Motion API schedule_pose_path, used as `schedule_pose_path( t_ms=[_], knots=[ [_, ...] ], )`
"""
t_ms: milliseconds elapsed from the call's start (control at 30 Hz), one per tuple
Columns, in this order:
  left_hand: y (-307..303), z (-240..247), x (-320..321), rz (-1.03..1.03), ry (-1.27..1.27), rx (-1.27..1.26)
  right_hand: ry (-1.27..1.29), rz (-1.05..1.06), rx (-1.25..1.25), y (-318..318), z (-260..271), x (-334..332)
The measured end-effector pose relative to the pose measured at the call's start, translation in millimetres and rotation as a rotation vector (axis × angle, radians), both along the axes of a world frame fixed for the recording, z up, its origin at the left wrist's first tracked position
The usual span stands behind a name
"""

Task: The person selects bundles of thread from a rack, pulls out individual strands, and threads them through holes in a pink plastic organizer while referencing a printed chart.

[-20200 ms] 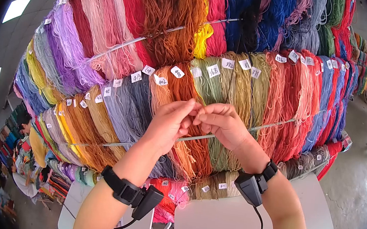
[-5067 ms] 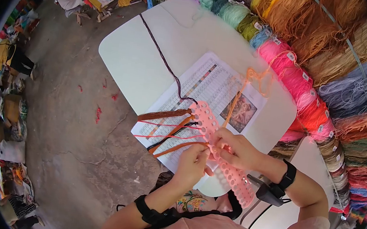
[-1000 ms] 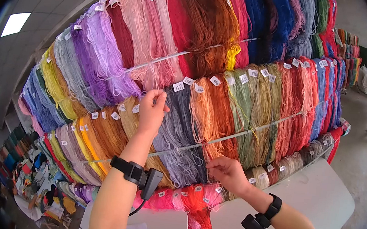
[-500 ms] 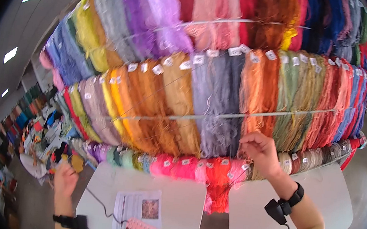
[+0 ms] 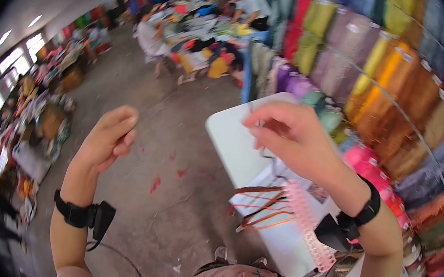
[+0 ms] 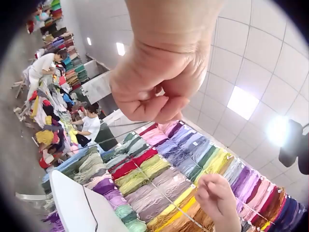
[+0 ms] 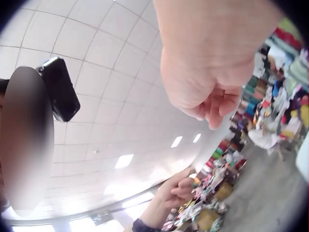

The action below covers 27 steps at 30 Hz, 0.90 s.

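In the head view my left hand [image 5: 106,139] is raised over the floor, its fingers curled and thumb against them. My blurred right hand [image 5: 296,139] hovers above the white table [image 5: 230,134], fingers bent and thumb near the index finger. I cannot tell whether a thin thread lies in either hand. Below the right hand, a pink perforated strip [image 5: 303,221] holds brown, orange, red and dark threads [image 5: 262,191]. Curled fingers also show on the left hand [image 6: 159,77] in the left wrist view and the right hand [image 7: 207,77] in the right wrist view.
Racks of coloured yarn skeins [image 5: 392,87] stand at the right, crossed by a cord. A person in white [image 5: 151,40] sits by a heaped table at the back; piles of yarn and cloth [image 5: 43,118] line the left side. Red scraps lie on the floor.
The view has swung left and down from the yarn racks. My left hand has moved away from the skeins, and my right hand has left the rack for above the table.
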<state>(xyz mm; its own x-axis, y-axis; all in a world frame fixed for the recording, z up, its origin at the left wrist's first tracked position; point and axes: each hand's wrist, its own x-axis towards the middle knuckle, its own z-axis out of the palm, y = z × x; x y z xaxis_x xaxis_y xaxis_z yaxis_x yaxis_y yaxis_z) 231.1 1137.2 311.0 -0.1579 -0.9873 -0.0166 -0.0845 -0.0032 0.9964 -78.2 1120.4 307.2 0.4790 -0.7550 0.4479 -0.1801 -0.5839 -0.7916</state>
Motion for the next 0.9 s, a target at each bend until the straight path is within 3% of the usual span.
schedule_pose_path(
  t_ms=[67,133,200,300,500,767,800,900],
  knots=[
    [12.9,13.4,6.8,-0.028,-0.089,0.025,-0.057,0.116,-0.144,-15.8,2.7,73.6],
    [20.2,16.1,14.5,-0.048,-0.19,0.038,-0.089,0.295,0.009,-24.0,-1.5,131.1],
    [25.8,14.2,32.3,-0.068,-0.22,0.05,0.002,0.522,0.429,-19.6,1.1,171.4],
    [31.8,5.7,63.8,-0.062,-0.185,0.063,0.119,0.614,0.532,-24.3,-7.9,204.5],
    [34.6,-4.4,114.5,-0.023,-0.324,0.016,0.106,0.474,0.504,-34.3,-26.1,201.6],
    [22.3,-3.8,90.3,-0.098,-0.31,-0.037,0.233,0.352,0.61,-34.1,-63.9,157.6],
    [21.9,-3.3,80.2,-0.122,-0.322,-0.018,0.368,0.346,0.579,-32.5,-65.5,151.4],
    [17.3,-20.5,47.3,-0.284,-0.525,-0.27,0.802,0.208,-0.096,-25.0,-85.7,128.1]
  ],
)
